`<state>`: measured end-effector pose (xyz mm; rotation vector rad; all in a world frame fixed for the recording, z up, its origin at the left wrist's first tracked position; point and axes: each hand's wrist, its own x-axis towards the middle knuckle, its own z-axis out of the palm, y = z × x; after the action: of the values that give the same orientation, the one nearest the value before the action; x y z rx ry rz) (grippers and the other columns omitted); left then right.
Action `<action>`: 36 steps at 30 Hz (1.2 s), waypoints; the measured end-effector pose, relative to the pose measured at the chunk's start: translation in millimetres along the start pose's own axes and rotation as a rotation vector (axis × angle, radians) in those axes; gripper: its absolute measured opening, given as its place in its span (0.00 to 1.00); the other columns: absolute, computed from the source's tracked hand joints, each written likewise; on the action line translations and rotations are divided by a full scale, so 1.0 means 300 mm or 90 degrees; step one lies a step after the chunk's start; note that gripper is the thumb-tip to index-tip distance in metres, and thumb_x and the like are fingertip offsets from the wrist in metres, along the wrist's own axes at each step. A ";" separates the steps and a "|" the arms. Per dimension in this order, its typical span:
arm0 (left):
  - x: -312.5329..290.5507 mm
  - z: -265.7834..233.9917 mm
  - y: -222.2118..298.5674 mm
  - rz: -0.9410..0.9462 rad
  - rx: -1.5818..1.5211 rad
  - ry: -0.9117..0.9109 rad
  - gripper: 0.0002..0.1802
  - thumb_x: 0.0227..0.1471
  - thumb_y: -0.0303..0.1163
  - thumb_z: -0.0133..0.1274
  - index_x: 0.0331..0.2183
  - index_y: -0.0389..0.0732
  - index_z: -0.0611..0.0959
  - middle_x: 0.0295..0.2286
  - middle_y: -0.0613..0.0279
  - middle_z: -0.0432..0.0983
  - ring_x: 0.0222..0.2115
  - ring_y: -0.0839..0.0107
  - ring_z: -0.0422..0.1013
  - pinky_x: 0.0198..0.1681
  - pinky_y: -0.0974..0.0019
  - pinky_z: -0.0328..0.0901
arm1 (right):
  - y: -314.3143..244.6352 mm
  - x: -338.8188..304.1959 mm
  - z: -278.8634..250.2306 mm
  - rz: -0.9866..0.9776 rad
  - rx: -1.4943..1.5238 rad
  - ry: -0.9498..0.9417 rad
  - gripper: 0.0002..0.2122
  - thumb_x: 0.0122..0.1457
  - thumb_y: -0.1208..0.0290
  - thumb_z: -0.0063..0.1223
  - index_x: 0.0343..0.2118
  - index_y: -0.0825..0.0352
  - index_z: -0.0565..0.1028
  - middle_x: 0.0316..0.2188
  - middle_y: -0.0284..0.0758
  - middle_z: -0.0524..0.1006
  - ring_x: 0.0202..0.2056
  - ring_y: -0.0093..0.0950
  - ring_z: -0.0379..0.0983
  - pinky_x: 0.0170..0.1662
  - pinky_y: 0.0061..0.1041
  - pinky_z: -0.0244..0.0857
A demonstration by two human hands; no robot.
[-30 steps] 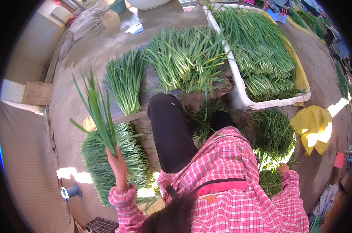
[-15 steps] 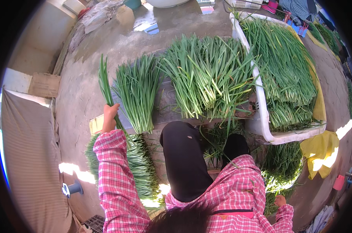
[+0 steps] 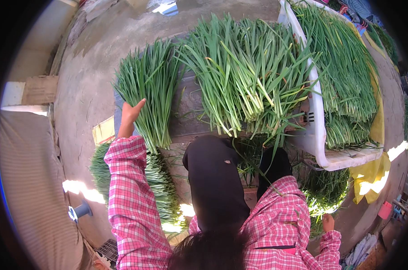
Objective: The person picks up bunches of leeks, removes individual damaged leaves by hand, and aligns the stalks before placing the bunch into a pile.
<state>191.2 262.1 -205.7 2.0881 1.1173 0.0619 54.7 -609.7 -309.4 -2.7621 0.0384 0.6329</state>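
Observation:
Long flat green leaves with pale stems, looking like garlic chives, lie in bunches before me. My left hand [image 3: 131, 118] rests at the left edge of the smaller chive bunch [image 3: 156, 94], its one plainly visible digit stretched toward the leaves. Other fingers of that hand are partly hidden. To the right of this bunch is a larger, looser chive heap [image 3: 244, 81]. My right hand [image 3: 328, 222] is low at the right, beside loose greens [image 3: 325, 191] under the crate; its fingers are too small to read.
A white plastic crate [image 3: 319, 130] full of chives stands at the right, with yellow sheeting [image 3: 370, 177] along it. Stacked chives [image 3: 161, 189] lie below my left forearm. A blue spool [image 3: 80, 210] and a striped cloth [image 3: 30, 180] are at the left.
Half a second ago my left hand held a few chives out left of the smaller bunch. Now those stalks lie against the bunch, and the hand is beside them. My right hand has risen slightly.

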 end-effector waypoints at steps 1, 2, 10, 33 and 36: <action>0.016 -0.007 -0.052 0.025 0.053 0.099 0.31 0.34 0.43 0.57 0.37 0.29 0.68 0.31 0.49 0.70 0.32 0.62 0.67 0.36 0.65 0.60 | -0.098 0.052 -0.036 0.017 0.001 0.013 0.09 0.42 0.80 0.42 0.30 0.69 0.68 0.24 0.37 0.70 0.25 0.31 0.67 0.28 0.23 0.61; 0.033 -0.024 -0.099 0.090 0.100 0.142 0.31 0.34 0.42 0.56 0.37 0.30 0.68 0.31 0.49 0.69 0.32 0.60 0.66 0.36 0.64 0.60 | -0.204 0.106 -0.076 0.033 0.002 0.026 0.09 0.42 0.81 0.42 0.30 0.69 0.68 0.25 0.37 0.70 0.26 0.32 0.67 0.30 0.23 0.60; -0.361 0.138 0.314 0.432 -0.048 0.264 0.14 0.41 0.26 0.46 0.34 0.32 0.70 0.33 0.50 0.65 0.36 0.57 0.61 0.40 0.63 0.56 | -1.132 0.336 -0.381 -0.333 0.260 0.149 0.10 0.46 0.82 0.43 0.34 0.71 0.67 0.27 0.38 0.69 0.27 0.27 0.67 0.32 0.20 0.60; -0.736 0.392 0.372 0.489 -0.226 0.384 0.13 0.30 0.17 0.43 0.27 0.35 0.69 0.26 0.53 0.63 0.28 0.58 0.60 0.31 0.61 0.56 | -2.074 0.918 -0.239 -0.252 -0.520 -0.143 0.35 0.32 0.52 0.59 0.40 0.75 0.65 0.39 0.46 0.68 0.41 0.36 0.65 0.41 0.29 0.60; -0.739 0.385 0.361 0.473 -0.237 0.358 0.13 0.30 0.18 0.44 0.27 0.35 0.70 0.26 0.53 0.62 0.29 0.58 0.60 0.32 0.62 0.56 | -2.129 0.835 -0.270 -0.247 -0.574 -0.159 0.34 0.30 0.51 0.58 0.38 0.75 0.66 0.37 0.47 0.69 0.39 0.36 0.66 0.40 0.29 0.61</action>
<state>172.2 -4.8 -155.1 2.0662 0.4916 1.1738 374.5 -15.1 -162.8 -3.3028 -1.0485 1.0660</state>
